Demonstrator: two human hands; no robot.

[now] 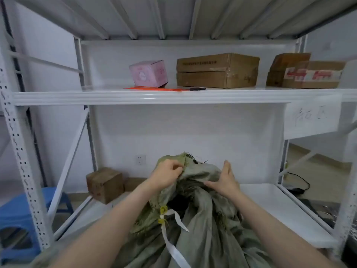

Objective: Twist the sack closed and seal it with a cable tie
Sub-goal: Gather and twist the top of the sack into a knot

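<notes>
A grey-green woven sack (208,225) lies in front of me on the lower white shelf (280,209), its mouth loose with a dark opening at the middle. My left hand (166,176) grips the upper rim of the sack with curled fingers. My right hand (226,179) lies flat with straight fingers against the right side of the gathered fabric. A white strap with yellow tags (168,223) hangs from the sack near its opening. Orange cable ties (154,88) lie on the middle shelf beside a black pen-like object (197,89).
On the middle shelf (135,96) stand a pink box (148,73) and cardboard boxes (217,70). A small cardboard box (105,184) sits at the back left of the lower shelf. A blue stool (17,213) stands left of the rack's upright.
</notes>
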